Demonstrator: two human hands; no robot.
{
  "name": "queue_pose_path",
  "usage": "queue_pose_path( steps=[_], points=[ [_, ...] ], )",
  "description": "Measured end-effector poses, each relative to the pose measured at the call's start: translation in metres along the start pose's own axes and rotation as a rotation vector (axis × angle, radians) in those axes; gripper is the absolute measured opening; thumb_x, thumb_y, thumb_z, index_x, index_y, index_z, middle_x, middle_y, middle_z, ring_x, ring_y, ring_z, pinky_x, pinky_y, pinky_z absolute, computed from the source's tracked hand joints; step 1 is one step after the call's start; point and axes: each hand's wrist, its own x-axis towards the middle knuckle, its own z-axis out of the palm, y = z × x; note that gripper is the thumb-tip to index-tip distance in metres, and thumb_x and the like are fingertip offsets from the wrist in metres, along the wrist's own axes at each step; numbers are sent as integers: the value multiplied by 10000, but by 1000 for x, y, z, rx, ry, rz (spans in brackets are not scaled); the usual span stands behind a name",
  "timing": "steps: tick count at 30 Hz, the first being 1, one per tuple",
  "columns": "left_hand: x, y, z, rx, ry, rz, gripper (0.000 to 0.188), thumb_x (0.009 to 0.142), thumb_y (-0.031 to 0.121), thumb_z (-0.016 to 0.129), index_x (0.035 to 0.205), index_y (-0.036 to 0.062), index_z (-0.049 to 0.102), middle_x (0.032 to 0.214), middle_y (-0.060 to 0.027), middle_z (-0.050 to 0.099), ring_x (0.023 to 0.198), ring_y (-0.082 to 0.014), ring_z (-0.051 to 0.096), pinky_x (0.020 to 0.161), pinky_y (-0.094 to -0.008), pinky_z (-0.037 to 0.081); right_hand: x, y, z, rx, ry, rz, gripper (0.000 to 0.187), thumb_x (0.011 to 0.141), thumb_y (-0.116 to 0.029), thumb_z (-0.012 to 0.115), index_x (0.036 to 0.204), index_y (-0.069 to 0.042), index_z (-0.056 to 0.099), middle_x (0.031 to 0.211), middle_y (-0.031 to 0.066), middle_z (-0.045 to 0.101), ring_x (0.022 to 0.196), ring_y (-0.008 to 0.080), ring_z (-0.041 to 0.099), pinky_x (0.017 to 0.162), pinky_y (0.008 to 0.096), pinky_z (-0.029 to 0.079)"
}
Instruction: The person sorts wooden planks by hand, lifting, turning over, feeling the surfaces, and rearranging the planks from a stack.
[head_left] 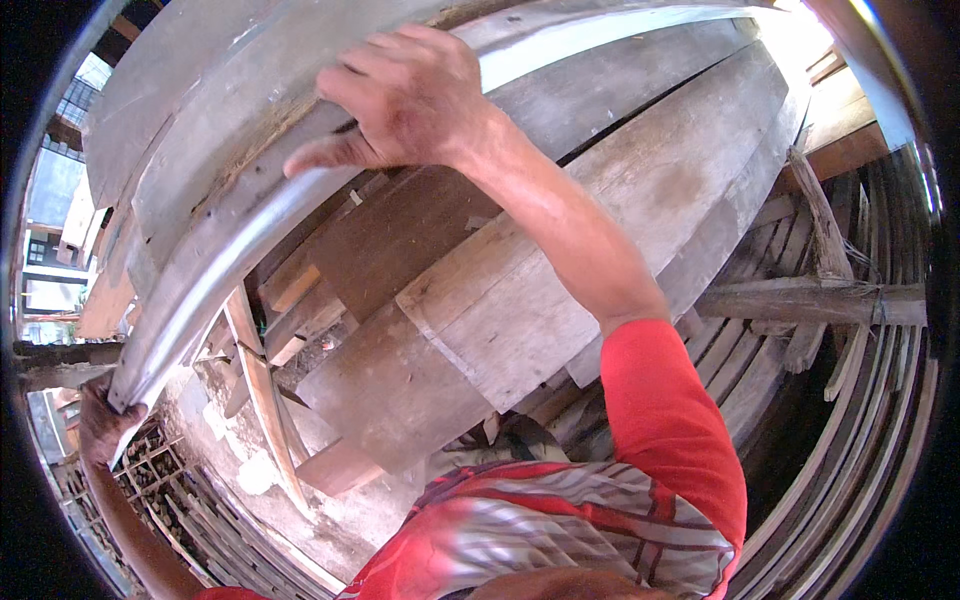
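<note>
A long, silvery metal profile [215,235] with a few small holes curves from the lower left to the upper right in the fisheye picture. My left hand [98,420] grips its lower left end, fingers wrapped around the edge. Farther along, my right hand [415,95] lies over the profile, its fingers bent across the top edge and the thumb along the near side. My right forearm reaches over wooden boards. Behind the profile, large grey panels [185,110] lie close against it.
Broad, worn planks [610,190] form a work surface beneath my right arm. A timber post with a crossbeam [820,300] stands at right, beside long stacked slats [890,420]. A slanting wooden leg [262,375] and more slats [215,525] are at lower left.
</note>
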Motion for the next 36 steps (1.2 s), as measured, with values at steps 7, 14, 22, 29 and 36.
queue_pose_path(
  steps=[7, 14, 22, 29, 36],
  points=[
    [73, -39, -22, -78, 140, 224, 806, 808, 376, 837, 1421, -8, 482, 1323, -183, 582, 1201, -274, 563, 1033, -422, 453, 57, 28, 16, 147, -600, 276, 885, 768, -911, 427, 1008, -120, 746, 910, 155, 741, 903, 345, 732, 843, 508, 559],
    [110, -31, 22, 380, 814, 352, 730, 935, 236, 699, 1569, 168, 342, 1580, -163, 382, 1421, -365, 410, 1152, -516, 386, 72, 12, 73, -391, -27, 135, 562, 867, -602, 677, 1113, -98, 666, 1209, 160, 616, 1167, 295, 585, 1054, 491, 419],
    [23, 38, 206, 394, 798, 255, 701, 955, 311, 686, 1535, 78, 369, 1551, -246, 383, 1437, -399, 375, 1185, -530, 325, -151, -67, -78, 139, -253, 720, 506, 827, -316, 780, 1226, -35, 646, 1228, 189, 647, 1163, 347, 605, 1016, 444, 442],
    [-122, 143, 418, -541, 227, 16, 560, 926, 194, 701, 1400, -29, 503, 1349, -215, 583, 1242, -323, 569, 1027, -422, 471, -349, -140, -261, -307, -484, 1599, 506, 946, -245, 675, 1310, 72, 522, 1330, 246, 550, 1229, 378, 533, 1067, 460, 408],
    [-143, 227, 495, -1047, -198, -56, 670, 936, 237, 679, 1419, -116, 377, 1348, -256, 534, 1235, -326, 540, 1070, -412, 409, -343, -180, -244, 39, -399, 2147, 446, 916, -257, 715, 1200, 44, 548, 1123, 178, 636, 972, 275, 603, 885, 416, 487]
  ],
)
